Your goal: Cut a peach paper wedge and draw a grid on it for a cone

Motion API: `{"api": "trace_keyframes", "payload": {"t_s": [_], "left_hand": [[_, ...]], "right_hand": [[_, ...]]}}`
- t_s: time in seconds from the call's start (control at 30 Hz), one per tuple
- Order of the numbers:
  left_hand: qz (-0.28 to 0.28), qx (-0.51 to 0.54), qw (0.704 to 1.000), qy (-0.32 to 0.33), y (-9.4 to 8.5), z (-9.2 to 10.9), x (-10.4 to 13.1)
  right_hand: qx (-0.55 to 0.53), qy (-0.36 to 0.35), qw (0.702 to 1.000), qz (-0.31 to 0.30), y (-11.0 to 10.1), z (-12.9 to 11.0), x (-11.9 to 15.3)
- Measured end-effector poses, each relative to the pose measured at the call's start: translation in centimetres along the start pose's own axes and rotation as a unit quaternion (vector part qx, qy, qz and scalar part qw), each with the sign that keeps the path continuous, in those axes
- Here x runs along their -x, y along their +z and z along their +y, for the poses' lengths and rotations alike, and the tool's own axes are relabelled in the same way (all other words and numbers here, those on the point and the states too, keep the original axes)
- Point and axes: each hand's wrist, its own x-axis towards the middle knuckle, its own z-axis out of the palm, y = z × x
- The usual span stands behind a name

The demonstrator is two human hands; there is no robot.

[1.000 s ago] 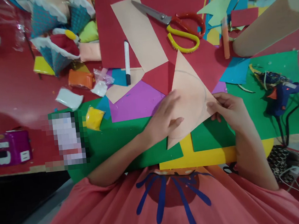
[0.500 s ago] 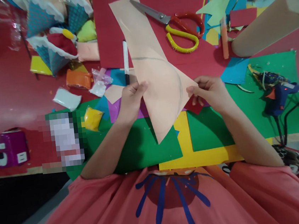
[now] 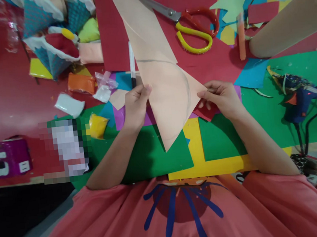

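Note:
Between my hands is a sheet of peach craft paper (image 3: 167, 91) with a grey curved line drawn across it. My left hand (image 3: 138, 105) pinches its left edge, thumb on top. At the right corner, my right hand (image 3: 218, 97) grips it between thumb and fingers. The far end of the paper reaches up under the blade tip of a pair of scissors (image 3: 177, 16) with one red and one yellow handle loop. Just left of the paper lies a white marker with a black end (image 3: 132, 64), partly hidden by it.
Blue cone-shaped crafts (image 3: 48, 56) and clay packets (image 3: 81, 83) crowd the left. A blue glue gun (image 3: 301, 103) rests on green sheet (image 3: 287, 131) at right. Behind it lies a large peach paper roll (image 3: 287, 24). A purple box (image 3: 11, 157) is far left.
Both hands keep their hold on the peach paper, which has shifted very slightly left. The view has moved a little.

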Motion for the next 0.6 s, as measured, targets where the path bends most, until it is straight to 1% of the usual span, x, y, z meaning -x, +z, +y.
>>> {"api": "trace_keyframes", "payload": {"t_s": [0.1,0.23,0.43,0.6], "left_hand": [[-0.018,-0.009,0.999,0.037,-0.04,-0.18,-0.02],[-0.016,-0.021,0.999,0.028,-0.09,-0.32,-0.04],[-0.027,-0.021,0.999,0.039,-0.10,-0.35,-0.03],[-0.022,-0.025,0.999,0.043,-0.15,-0.41,-0.06]], "right_hand": [[0.004,0.001,1.000,-0.001,-0.05,0.06,0.08],[0.002,0.001,1.000,-0.006,-0.05,0.06,0.16],[0.004,0.004,1.000,-0.008,-0.15,0.01,0.16],[-0.005,0.001,1.000,-0.015,-0.21,-0.03,0.12]]}}
